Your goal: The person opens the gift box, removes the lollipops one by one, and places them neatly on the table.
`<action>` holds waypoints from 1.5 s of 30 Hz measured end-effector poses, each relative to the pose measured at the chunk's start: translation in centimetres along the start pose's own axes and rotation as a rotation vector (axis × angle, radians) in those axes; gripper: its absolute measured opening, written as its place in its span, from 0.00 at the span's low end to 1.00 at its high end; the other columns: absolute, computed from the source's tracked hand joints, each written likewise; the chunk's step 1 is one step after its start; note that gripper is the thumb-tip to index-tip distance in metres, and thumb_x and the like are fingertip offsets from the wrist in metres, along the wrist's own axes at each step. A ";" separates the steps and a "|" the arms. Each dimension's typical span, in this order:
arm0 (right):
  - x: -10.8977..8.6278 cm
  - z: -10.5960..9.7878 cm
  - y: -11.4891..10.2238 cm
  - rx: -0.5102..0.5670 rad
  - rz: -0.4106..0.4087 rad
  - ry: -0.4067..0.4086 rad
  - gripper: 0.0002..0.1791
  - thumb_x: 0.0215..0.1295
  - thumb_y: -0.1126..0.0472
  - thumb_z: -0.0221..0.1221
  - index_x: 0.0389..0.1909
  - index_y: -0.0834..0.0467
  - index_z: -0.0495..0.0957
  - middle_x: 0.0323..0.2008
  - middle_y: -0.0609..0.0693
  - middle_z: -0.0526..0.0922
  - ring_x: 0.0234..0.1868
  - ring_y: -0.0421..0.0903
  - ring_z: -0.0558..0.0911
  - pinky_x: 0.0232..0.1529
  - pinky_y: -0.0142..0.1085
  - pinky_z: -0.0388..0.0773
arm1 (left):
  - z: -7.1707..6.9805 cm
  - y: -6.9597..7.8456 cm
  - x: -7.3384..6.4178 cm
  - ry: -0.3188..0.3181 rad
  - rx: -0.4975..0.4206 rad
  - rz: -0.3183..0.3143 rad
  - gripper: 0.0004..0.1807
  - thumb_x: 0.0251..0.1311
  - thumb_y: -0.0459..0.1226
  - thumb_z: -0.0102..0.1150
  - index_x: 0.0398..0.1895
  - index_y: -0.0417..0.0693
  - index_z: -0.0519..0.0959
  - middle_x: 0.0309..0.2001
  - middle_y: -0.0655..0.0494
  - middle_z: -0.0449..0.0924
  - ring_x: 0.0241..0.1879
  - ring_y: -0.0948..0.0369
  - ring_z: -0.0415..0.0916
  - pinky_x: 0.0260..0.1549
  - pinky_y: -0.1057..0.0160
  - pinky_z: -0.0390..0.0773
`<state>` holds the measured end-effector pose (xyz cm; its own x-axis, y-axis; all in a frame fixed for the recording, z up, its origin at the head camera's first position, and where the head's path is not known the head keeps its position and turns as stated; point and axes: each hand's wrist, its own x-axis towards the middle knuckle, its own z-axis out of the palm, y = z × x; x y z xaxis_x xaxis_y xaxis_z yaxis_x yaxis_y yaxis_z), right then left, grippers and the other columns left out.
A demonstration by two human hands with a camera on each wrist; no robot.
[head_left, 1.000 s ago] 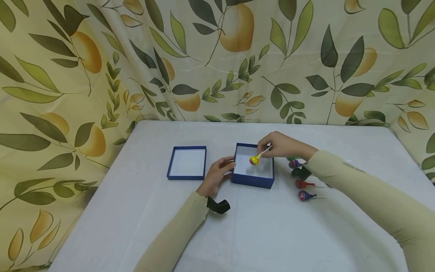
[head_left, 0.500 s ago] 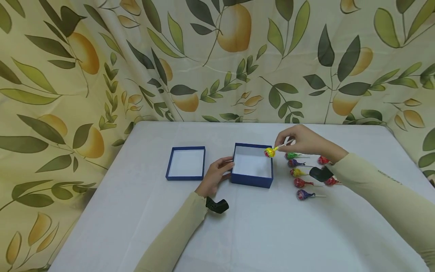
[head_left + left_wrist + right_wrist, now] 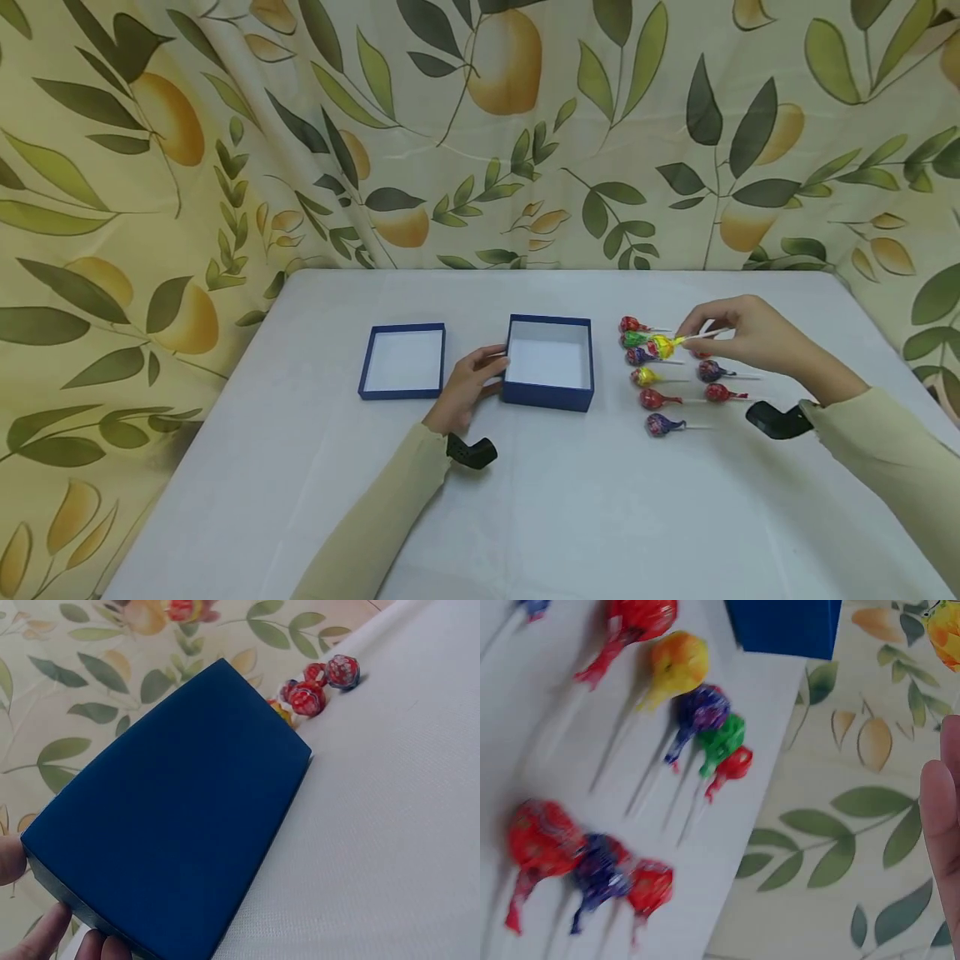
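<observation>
My right hand (image 3: 761, 337) pinches the white stick of a yellow lollipop (image 3: 662, 346) above the lollipops on the table's right side. In the right wrist view, part of this yellow candy (image 3: 946, 634) and some fingertips (image 3: 939, 796) show at the right edge. Against the left side of a blue box (image 3: 547, 397) with a white inside rest the fingers of my left hand (image 3: 465, 385). Nothing lies in the box. The left wrist view has the box's blue outer wall (image 3: 172, 802), with fingertips (image 3: 49, 930) touching its edge.
Left of the box lies a shallow blue-rimmed lid (image 3: 405, 360), white inside. Two columns of wrapped lollipops lie at the right, among them a purple one (image 3: 663, 425) and a red one (image 3: 723, 392). A fruit-patterned curtain (image 3: 480, 167) hangs behind the white table (image 3: 570, 517).
From over the box, my right hand has moved right with the yellow lollipop, now above the other lollipops. More of them are uncovered. My left hand stays at the box.
</observation>
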<state>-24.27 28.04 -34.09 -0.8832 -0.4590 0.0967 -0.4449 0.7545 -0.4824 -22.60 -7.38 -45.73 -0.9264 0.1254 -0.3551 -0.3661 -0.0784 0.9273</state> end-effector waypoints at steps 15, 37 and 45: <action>-5.8 1.0 5.4 0.015 0.138 0.014 0.03 0.54 0.63 0.67 0.29 0.53 0.83 0.26 0.34 0.80 0.32 0.22 0.70 0.31 0.19 0.69 | -0.4 0.4 -0.3 -0.002 0.004 -0.003 0.23 0.64 0.41 0.55 0.62 0.50 0.70 0.58 0.49 0.72 0.54 0.57 0.72 0.61 0.55 0.72; -8.4 3.7 9.1 0.018 0.139 -0.035 0.04 0.51 0.65 0.67 0.27 0.55 0.83 0.23 0.37 0.81 0.28 0.25 0.70 0.29 0.23 0.68 | 0.1 1.9 -2.2 -0.033 -0.001 0.017 0.23 0.65 0.37 0.54 0.63 0.43 0.68 0.56 0.47 0.73 0.52 0.58 0.72 0.59 0.55 0.73; -8.6 4.1 9.3 -0.003 0.153 -0.063 0.04 0.51 0.61 0.68 0.28 0.55 0.83 0.25 0.41 0.83 0.27 0.26 0.69 0.26 0.25 0.68 | 0.1 1.8 -2.2 -0.051 0.002 0.014 0.23 0.65 0.37 0.54 0.63 0.43 0.68 0.55 0.49 0.73 0.50 0.59 0.72 0.60 0.55 0.72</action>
<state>-20.21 37.05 -42.97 -0.9296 -0.3672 -0.0324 -0.3066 0.8191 -0.4848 -21.23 -7.65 -43.28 -0.9258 0.1746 -0.3353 -0.3524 -0.0782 0.9326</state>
